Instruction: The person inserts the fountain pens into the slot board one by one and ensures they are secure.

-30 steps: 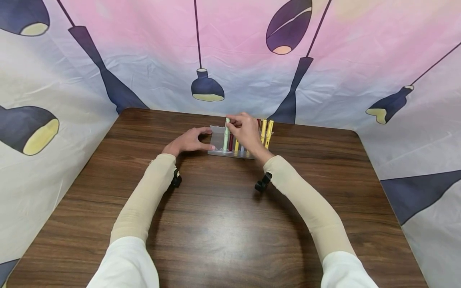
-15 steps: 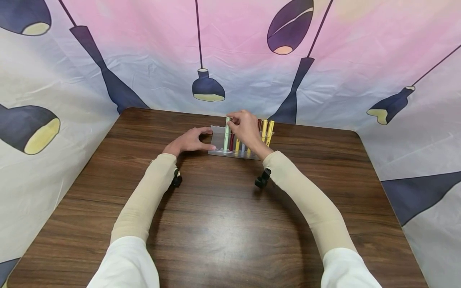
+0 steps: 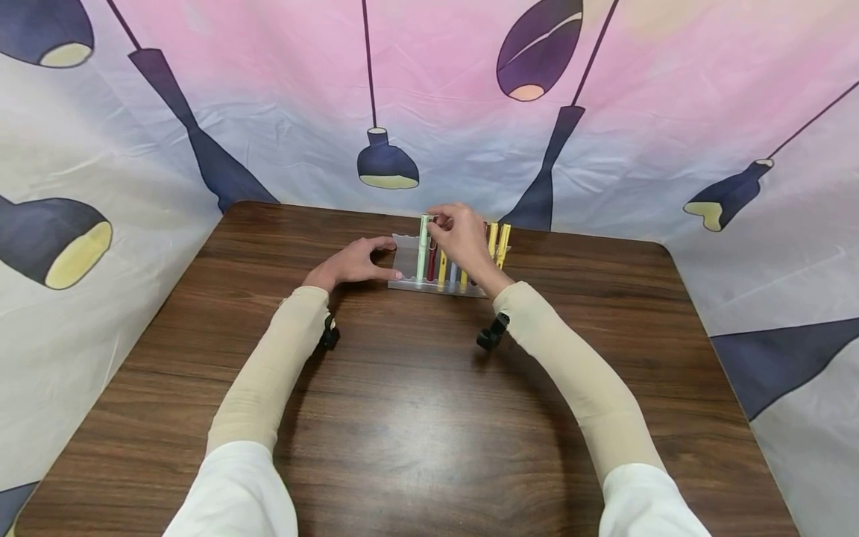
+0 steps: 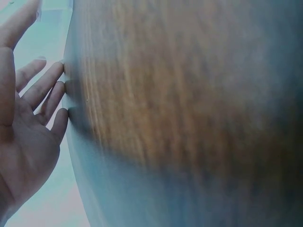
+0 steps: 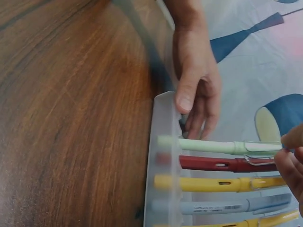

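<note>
A clear plastic pen stand (image 3: 405, 259) stands at the table's back, holding a row of capped pens. My left hand (image 3: 352, 262) spans its left end with spread fingers, the thumb at the front ledge. Leftmost in the row is a pale green pen (image 5: 208, 145), with a dark red pen (image 5: 203, 163) beside it. My right hand (image 3: 463, 235) has its thumb and fingertips at the cap ends of these two pens; whether it pinches one is unclear. Yellow (image 5: 203, 183) and pale blue-grey (image 5: 218, 206) pens follow. In the left wrist view my left hand (image 4: 33, 109) shows relaxed fingers.
Beneath everything is a dark wood-grain table (image 3: 416, 418). A cloth backdrop (image 3: 288, 89) with printed lamps hangs directly behind its far edge. More yellow pens (image 3: 503, 242) stand at the row's right end, partly hidden by my right hand.
My right fingers have shifted slightly right and up from the pale green pen's cap, which now shows free on its left side. More of the dark red pen shows. My left hand stays put.
</note>
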A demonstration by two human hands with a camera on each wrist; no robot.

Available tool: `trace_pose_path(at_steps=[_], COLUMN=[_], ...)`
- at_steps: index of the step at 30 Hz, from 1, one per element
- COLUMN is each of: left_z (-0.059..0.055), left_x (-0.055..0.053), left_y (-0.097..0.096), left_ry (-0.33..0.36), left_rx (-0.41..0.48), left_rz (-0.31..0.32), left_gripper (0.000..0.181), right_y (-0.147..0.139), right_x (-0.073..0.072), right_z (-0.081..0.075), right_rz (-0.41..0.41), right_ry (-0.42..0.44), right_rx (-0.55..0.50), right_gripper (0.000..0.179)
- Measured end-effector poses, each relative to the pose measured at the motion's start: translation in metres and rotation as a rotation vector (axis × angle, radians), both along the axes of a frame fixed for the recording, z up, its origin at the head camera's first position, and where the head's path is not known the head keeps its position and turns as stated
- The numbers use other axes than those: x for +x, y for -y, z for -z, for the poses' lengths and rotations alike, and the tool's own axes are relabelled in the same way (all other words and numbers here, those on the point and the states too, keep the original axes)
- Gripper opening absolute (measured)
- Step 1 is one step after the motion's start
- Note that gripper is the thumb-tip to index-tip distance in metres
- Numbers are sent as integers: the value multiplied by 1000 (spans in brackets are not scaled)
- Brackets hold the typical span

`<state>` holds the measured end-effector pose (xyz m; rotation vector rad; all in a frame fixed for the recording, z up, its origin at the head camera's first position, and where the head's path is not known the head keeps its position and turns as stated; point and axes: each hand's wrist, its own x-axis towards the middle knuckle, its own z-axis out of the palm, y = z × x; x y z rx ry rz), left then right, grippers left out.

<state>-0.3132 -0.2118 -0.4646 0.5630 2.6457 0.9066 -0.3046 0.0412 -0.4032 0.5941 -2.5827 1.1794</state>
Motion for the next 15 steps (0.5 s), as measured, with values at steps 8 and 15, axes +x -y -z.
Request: trace_pose_path(at_steps=[8,15], left_z=[-1,-2], left_x=[1,5], left_y=[3,7], left_ry=[-5,8], left_rx=[0,-5], left_rz=[1,-23], left_gripper=[94,98], right_y=[-23,-57], right_x=[11,22], right_z=[-12,-22], right_rz=[6,9], right_ry=[0,-25], right_rx=[-132,-228], right_gripper=[24,29])
